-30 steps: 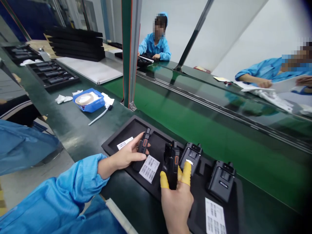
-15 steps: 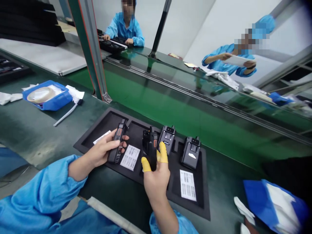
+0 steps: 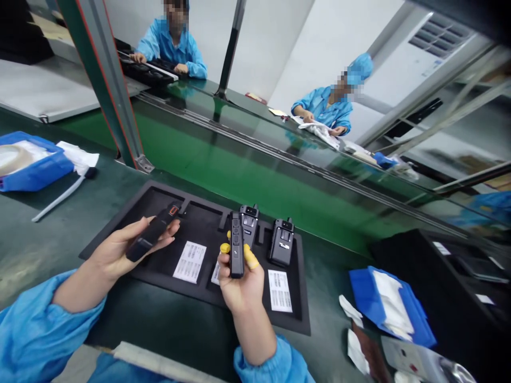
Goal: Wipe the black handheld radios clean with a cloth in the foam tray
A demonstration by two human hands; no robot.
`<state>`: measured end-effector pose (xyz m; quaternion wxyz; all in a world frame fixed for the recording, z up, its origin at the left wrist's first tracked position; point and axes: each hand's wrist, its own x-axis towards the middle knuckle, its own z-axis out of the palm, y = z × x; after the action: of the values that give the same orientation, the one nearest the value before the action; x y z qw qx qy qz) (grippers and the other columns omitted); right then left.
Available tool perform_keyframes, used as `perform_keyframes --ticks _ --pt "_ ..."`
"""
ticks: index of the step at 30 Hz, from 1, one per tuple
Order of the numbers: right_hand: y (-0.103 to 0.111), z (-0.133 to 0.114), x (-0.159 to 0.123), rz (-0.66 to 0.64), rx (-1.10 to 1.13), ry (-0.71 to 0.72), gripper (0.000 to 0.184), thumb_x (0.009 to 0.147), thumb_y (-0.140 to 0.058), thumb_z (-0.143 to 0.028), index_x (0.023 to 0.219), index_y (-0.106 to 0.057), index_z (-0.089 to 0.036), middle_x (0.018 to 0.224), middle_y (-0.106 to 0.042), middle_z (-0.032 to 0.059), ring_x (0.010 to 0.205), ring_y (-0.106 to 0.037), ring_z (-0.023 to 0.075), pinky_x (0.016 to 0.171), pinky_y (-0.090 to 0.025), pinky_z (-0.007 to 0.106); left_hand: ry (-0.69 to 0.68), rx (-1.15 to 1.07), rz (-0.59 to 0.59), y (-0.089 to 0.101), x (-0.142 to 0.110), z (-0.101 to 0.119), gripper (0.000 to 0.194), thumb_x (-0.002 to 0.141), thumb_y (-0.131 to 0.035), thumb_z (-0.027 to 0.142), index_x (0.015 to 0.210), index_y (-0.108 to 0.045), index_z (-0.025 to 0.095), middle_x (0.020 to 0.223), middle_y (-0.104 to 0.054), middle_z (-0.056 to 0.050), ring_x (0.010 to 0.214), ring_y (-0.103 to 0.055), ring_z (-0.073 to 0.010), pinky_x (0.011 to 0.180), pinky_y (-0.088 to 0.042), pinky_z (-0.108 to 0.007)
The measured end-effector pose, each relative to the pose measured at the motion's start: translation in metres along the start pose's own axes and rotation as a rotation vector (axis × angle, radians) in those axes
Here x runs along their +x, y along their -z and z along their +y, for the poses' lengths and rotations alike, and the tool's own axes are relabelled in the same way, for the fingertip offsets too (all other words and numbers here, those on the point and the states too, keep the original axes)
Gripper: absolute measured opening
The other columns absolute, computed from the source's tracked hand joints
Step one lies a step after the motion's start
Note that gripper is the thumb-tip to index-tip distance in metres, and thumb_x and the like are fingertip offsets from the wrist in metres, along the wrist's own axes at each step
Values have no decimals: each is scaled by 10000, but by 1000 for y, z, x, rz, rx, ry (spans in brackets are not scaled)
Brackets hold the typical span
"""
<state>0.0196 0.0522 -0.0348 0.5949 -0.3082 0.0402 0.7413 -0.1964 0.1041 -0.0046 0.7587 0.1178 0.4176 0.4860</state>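
Observation:
My left hand (image 3: 115, 244) is closed round a black walkie-talkie (image 3: 154, 233) with an orange button, held tilted above the left part of the black foam tray (image 3: 297, 314). In my right hand (image 3: 243, 282), which wears yellow finger cots, another black walkie-talkie (image 3: 237, 247) stands upright with its side keys towards me. Behind it a third walkie-talkie (image 3: 249, 218) lies in the tray, partly covered by my right hand's one. Further right rests one more walkie-talkie (image 3: 282, 242), back side up. White label sheets (image 3: 190, 261) lie in the tray compartments, one half hidden by my right hand.
A blue bin (image 3: 35, 170) with a tape roll and a white-handled brush (image 3: 59, 199) are on the left. At right stand a blue box of white cloths (image 3: 393, 303) and black trays (image 3: 459, 266). A metal post (image 3: 107, 85) rises behind; two co-workers sit across the green conveyor (image 3: 191, 165).
The view has swung right. My left hand has lifted its walkie-talkie and tilted it; my right hand has turned its walkie-talkie so the side keys show.

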Motion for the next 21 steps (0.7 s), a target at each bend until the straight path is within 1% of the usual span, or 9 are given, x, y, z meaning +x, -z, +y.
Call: perform_keyframes --ticks 3,7,9,12,14,16,17,19,21 --pt "5 0 1 -48 12 14 184 672 -678 -329 784 -631 -191 726 -646 3 573 -532 86 407 -383 155 -60 26 -45 7 5 -4 445 838 -405 8 1277 -480 20 1066 -685 -182 972 -681 -267 785 -595 -309" --pt "8 3 1 -91 -1 38 180 682 -665 -331 794 -625 -195 734 -634 1 565 -508 84 409 -377 165 -73 -27 -47 13 13 -6 461 808 -427 11 1257 -509 76 1054 -698 -138 985 -680 -206 835 -573 -252" --pt "8 4 1 -98 -8 32 186 684 -666 -335 794 -625 -190 735 -633 5 563 -504 84 409 -378 166 -98 -41 -132 14 13 -4 480 806 -453 42 1280 -490 107 1154 -661 -142 1073 -637 -254 877 -563 -347" --pt "11 5 0 -121 -25 25 203 670 -682 -337 795 -629 -186 734 -635 14 564 -503 88 408 -383 167 -90 -11 -385 16 5 -3 552 790 -541 103 1329 -445 181 1357 -520 -147 1220 -498 -381 908 -494 -563" --pt "14 7 -1 -140 -45 15 204 666 -691 -330 800 -631 -189 741 -639 19 575 -507 88 423 -399 170 -53 41 -545 17 -2 -8 628 762 -617 128 1350 -418 222 1405 -462 -154 1236 -459 -431 884 -464 -628" --pt "18 8 -2 -149 -81 14 194 676 -690 -326 808 -631 -197 758 -644 22 596 -519 89 444 -418 173 -57 139 -630 20 -6 -18 743 727 -702 157 1385 -372 258 1399 -455 -168 1181 -515 -428 851 -487 -594" --pt "20 9 -2 -147 -103 19 185 683 -687 -324 810 -631 -201 769 -646 23 610 -528 91 454 -428 176 -99 202 -631 21 -6 -23 827 703 -749 185 1412 -332 276 1386 -459 -175 1132 -559 -404 837 -506 -546" --pt "23 12 -1 -121 -141 31 179 683 -690 -325 807 -633 -209 786 -652 23 623 -544 96 463 -443 183 -204 345 -573 24 -4 -32 1042 621 -834 218 1461 -226 328 1376 -447 -164 1074 -597 -339 838 -512 -453" --pt "25 15 -1 -83 -168 41 188 667 -704 -331 799 -636 -215 789 -657 21 620 -556 102 463 -453 193 -270 487 -488 27 -1 -38 1184 561 -874 238 1476 -136 374 1374 -412 -149 1049 -595 -296 808 -516 -389"
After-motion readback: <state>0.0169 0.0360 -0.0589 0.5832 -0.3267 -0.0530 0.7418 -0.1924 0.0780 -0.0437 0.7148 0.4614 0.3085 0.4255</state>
